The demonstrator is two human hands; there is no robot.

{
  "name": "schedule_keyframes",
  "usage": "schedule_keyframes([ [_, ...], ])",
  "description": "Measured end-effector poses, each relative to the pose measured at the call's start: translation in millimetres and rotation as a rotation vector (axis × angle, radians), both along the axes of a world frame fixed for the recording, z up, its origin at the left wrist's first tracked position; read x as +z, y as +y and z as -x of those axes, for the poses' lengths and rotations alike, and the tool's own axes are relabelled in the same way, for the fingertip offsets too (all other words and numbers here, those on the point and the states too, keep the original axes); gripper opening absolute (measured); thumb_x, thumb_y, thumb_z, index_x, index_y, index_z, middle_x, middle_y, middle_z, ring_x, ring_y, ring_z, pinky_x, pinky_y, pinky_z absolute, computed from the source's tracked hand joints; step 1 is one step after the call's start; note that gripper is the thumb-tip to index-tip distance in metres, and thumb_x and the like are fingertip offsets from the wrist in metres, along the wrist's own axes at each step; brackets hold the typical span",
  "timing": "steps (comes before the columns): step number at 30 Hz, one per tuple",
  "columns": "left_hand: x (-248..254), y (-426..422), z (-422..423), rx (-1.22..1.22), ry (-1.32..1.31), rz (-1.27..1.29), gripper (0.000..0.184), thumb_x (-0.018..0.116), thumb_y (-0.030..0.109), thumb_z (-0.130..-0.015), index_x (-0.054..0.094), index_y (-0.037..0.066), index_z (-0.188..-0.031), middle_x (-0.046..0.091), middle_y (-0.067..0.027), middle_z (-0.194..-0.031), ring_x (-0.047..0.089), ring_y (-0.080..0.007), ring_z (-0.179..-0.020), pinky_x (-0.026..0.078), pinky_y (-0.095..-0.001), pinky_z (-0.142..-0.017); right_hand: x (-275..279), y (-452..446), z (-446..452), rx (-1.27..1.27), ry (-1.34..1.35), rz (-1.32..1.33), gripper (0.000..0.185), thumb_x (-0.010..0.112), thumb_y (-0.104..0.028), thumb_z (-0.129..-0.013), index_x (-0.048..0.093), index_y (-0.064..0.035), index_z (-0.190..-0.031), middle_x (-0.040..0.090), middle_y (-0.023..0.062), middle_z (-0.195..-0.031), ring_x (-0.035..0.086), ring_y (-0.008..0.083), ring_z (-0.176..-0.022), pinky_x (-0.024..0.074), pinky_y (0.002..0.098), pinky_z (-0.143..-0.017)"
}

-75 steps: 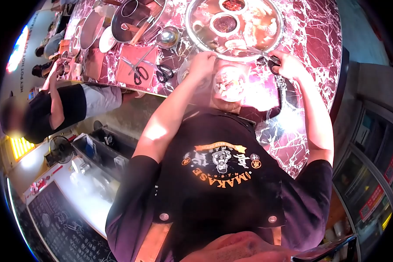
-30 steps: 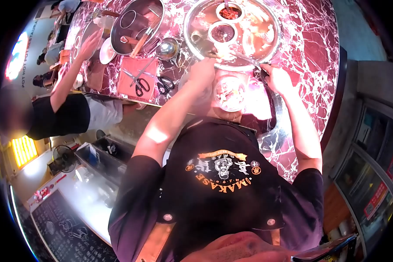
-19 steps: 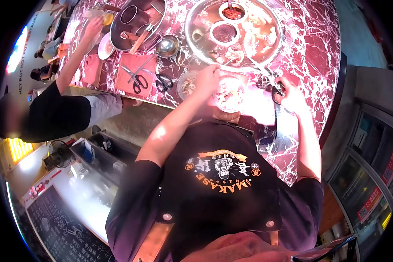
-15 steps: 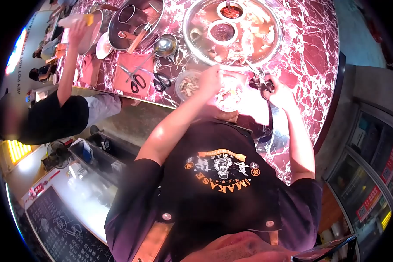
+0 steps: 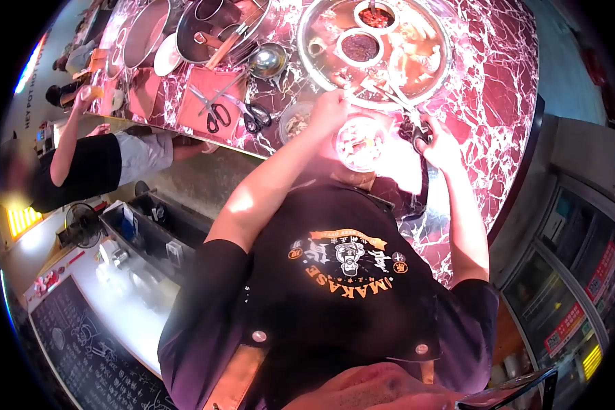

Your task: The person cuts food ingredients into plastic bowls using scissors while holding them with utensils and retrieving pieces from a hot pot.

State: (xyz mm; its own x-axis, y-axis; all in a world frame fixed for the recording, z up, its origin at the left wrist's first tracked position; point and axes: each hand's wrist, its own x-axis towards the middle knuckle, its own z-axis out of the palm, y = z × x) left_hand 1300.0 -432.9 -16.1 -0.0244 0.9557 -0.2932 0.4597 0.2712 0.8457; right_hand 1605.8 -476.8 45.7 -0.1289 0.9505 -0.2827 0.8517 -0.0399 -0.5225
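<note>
My right hand is closed round the black handles of a pair of scissors, whose blades reach over the near rim of a large round pan of broth and meat. My left hand is closed at the pan's near left edge; what its fingers grip is too small to make out. Between my hands and nearer to me stands a clear bowl of cut pieces. A second clear bowl is partly hidden behind my left forearm. Two small sauce bowls, one red and one dark, sit within the pan.
Two pairs of scissors lie on a reddish cloth at left. Beyond are a metal ladle, a dark pot with utensils and a white bowl. Another person stands at the table's left side.
The scissors in my right hand have opened, and their blades now point over the pan's rim. The other person's raised arm has come down and away from the pots.
</note>
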Motion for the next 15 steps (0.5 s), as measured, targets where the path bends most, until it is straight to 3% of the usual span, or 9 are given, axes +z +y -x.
schedule_keyframes([
  [2, -0.3, -1.7, -0.5, -0.003, -0.047, -0.001, 0.017, 0.057, 0.012, -0.088, 0.067, -0.001, -0.092, 0.068, -0.0243, -0.087, 0.068, -0.0386, -0.084, 0.05, -0.0454, -0.074, 2.3, 10.1, 13.7, -0.005, 0.025, 0.037, 0.056, 0.072, -0.029, -0.077, 0.055, -0.0146, -0.129, 0.066, 0.0162, -0.115, 0.066, 0.0338, -0.107, 0.053, 0.0442, -0.093],
  [4, 8.2, -5.9, -3.4, 0.017, -0.107, 0.013, 0.017, 0.056, 0.012, -0.088, 0.067, -0.001, -0.092, 0.067, -0.0247, -0.085, 0.068, -0.0374, -0.082, 0.05, -0.0446, -0.074, -7.6, 17.2, 23.2, -0.025, 0.118, 0.022, 0.052, 0.072, -0.021, -0.079, 0.056, -0.0132, -0.128, 0.067, 0.0175, -0.113, 0.066, 0.0351, -0.107, 0.0531, 0.0442, -0.093],
  [7, 17.5, -7.7, 4.8, -0.087, -0.005, 0.016, 0.018, 0.054, 0.003, -0.093, 0.069, -0.002, -0.102, 0.065, -0.0025, -0.084, 0.059, -0.0112, -0.075, 0.048, -0.028, -0.064, -27.3, 9.5, 21.9, -0.013, 0.187, -0.012, 0.051, 0.07, -0.012, -0.081, 0.058, -0.0125, -0.13, 0.068, 0.0195, -0.114, 0.066, 0.0358, -0.108, 0.0528, 0.0436, -0.094],
  [11, 14.8, -8.6, 27.1, 0.019, -0.34, 0.013, 0.02, 0.057, 0.003, -0.093, 0.069, -0.002, -0.108, 0.068, -0.0026, -0.089, 0.062, -0.0117, -0.079, 0.05, -0.0266, -0.067, -4.7, -10.0, 6.0, -0.001, 0.126, -0.03, 0.051, 0.067, -0.007, -0.082, 0.059, -0.0129, -0.133, 0.068, 0.0202, -0.117, 0.067, 0.0357, -0.109, 0.0522, 0.0426, -0.095],
  [13, 36.6, -8.9, 43.6, 0.071, -0.601, 0.13, 0.019, 0.058, 0.003, -0.093, 0.069, -0.002, -0.108, 0.068, -0.0026, -0.091, 0.064, -0.0122, -0.079, 0.051, -0.0264, -0.068, 12.2, -16.4, 1.9, 0.007, 0.074, -0.03, 0.052, 0.07, -0.016, -0.079, 0.06, -0.0142, -0.13, 0.07, 0.0171, -0.11, 0.068, 0.0354, -0.103, 0.053, 0.0448, -0.093],
  [14, 50.1, -9.0, 48.1, 0.007, -0.49, 0.034, 0.02, 0.06, 0.003, -0.093, 0.068, -0.002, -0.109, 0.069, -0.0041, -0.094, 0.066, -0.0131, -0.08, 0.054, -0.0262, -0.069, 31.4, -17.5, 4.7, 0.005, 0.011, -0.018, 0.053, 0.07, -0.018, -0.077, 0.059, -0.0147, -0.129, 0.07, 0.016, -0.108, 0.068, 0.035, -0.103, 0.0532, 0.0455, -0.092],
  [15, 55.8, -10.2, 55.4, 0.004, -0.561, 0.082, 0.02, 0.06, 0.003, -0.092, 0.068, -0.002, -0.11, 0.069, -0.0047, -0.095, 0.066, -0.0134, -0.081, 0.054, -0.0266, -0.071, 44.8, -19.1, 8.9, 0.003, -0.052, -0.007, 0.054, 0.071, -0.021, -0.076, 0.059, -0.0153, -0.129, 0.07, 0.015, -0.106, 0.068, 0.0347, -0.102, 0.0533, 0.0462, -0.091],
])
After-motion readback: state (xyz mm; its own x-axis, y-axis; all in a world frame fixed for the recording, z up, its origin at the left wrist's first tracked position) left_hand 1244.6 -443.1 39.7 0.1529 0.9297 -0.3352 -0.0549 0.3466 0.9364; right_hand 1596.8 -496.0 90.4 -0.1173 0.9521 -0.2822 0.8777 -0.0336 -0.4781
